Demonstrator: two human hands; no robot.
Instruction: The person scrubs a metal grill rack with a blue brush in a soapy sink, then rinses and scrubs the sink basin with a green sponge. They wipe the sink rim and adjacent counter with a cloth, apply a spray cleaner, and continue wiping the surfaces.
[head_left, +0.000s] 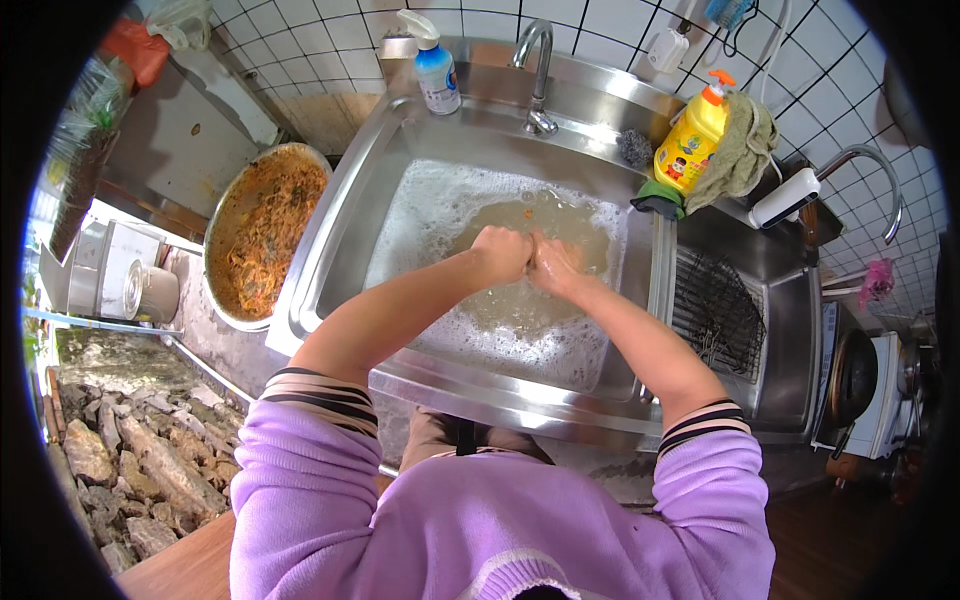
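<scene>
Both of my hands meet at the middle of a stainless steel sink basin (352, 202), over cloudy, sudsy water (517, 315). The fingers of my left hand (504, 253) are curled, knuckles up, against the fingers of my right hand (556, 262). Whether anything lies between them is hidden. A small orange scrap (528, 214) floats just beyond the hands. Behind the basin rises a chrome faucet (541, 75), with a blue and white pump bottle (437, 81) to its left. To its right are a grey scouring ball (634, 148) and a yellow pump bottle (686, 150).
A large basin of reddish food scraps (262, 232) stands left of the sink. On the right, a smaller sink compartment holds wire racks (716, 315), below a second curved faucet (892, 187). A green cloth (739, 150) hangs by the yellow bottle. Broken rocks (142, 465) lie lower left.
</scene>
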